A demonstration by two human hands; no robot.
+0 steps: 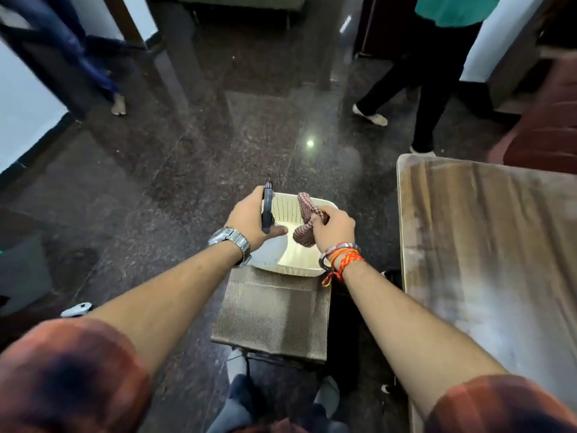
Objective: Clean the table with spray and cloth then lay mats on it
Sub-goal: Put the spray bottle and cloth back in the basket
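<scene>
A cream plastic basket with a perforated wall stands on a stack of brown woven mats on a low stool. My left hand grips the dark trigger head of a spray bottle whose pale body hangs over the basket's left edge. My right hand holds a crumpled red-and-white checked cloth above the inside of the basket. The wooden table lies to the right, its top showing pale smeared streaks.
Dark polished stone floor surrounds the stool. One person's legs stand at the far right near the table's corner, another's bare foot at the far left. A maroon seat lies behind the table. My own feet show below the stool.
</scene>
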